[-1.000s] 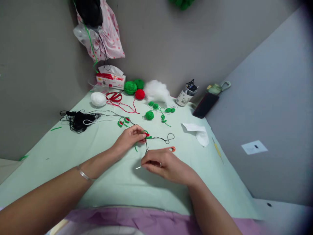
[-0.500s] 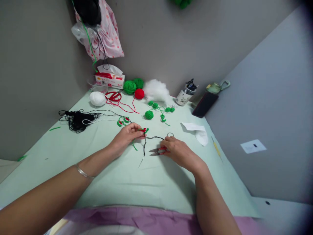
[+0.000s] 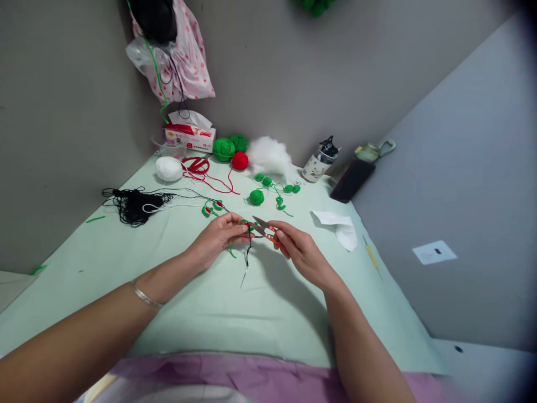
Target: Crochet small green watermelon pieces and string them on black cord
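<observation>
Between thumb and fingers, my left hand [image 3: 222,235] pinches a small red and green crocheted piece [image 3: 248,225], partly covered by my fingers and the blades. A green yarn tail hangs from it, and black thread [image 3: 249,251] drops down to a needle [image 3: 244,277] over the table. My right hand [image 3: 296,242] is closed around the orange handles of small scissors [image 3: 264,226]. Their blades are parted and point left, right at the crocheted piece. Two similar red and green pieces [image 3: 212,207] lie just beyond my left hand.
Black yarn [image 3: 136,206] lies tangled at the left, near a white yarn ball [image 3: 169,168]. Behind are a tissue box [image 3: 191,137], a red ball [image 3: 240,161], white stuffing [image 3: 271,155] and several green pieces [image 3: 257,197]. Rightward are a pen cup [image 3: 318,165], phone [image 3: 352,179], paper [image 3: 335,228] and yellow-handled hook [image 3: 371,254].
My right hand has raised the scissors and turned them up and left, bringing the blades from over the table to the crocheted piece. My left hand has barely moved.
</observation>
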Available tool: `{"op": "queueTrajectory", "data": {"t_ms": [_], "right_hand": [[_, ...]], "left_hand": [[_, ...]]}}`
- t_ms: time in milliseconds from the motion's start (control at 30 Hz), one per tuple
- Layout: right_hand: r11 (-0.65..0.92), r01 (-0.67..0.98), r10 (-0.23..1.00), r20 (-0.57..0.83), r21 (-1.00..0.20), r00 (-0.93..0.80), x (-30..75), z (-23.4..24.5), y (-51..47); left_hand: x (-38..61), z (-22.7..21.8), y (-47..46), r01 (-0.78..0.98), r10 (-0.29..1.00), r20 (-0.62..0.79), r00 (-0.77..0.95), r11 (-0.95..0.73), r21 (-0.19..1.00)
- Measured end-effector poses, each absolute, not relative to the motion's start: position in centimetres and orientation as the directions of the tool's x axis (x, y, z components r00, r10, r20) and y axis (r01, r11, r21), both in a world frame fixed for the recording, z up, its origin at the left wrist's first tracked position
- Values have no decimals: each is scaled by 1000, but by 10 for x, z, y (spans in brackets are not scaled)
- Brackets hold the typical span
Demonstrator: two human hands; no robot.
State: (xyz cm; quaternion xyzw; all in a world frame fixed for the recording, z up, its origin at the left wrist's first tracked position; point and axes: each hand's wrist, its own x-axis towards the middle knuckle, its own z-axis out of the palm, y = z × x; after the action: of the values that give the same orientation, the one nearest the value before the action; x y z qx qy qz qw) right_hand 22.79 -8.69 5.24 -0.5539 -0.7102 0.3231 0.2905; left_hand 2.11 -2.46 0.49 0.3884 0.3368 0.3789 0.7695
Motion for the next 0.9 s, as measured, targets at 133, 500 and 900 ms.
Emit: {"op": "queueTrajectory", "data": {"t_ms": [133,500,900], "right_hand": [[173,648,984,105,-742,-143,227,43,-85],[296,852,947,252,-432,-201,224,41,-85],[346,863,928,272,-369,-256,225,36,-84]], "left_hand": [[21,2,-24,-321,849,-212,484,397,860],[21,3,-24,-348,860,-207,466,394,851],[22,5,-26,-376,859,-211,466,408,832]]}}
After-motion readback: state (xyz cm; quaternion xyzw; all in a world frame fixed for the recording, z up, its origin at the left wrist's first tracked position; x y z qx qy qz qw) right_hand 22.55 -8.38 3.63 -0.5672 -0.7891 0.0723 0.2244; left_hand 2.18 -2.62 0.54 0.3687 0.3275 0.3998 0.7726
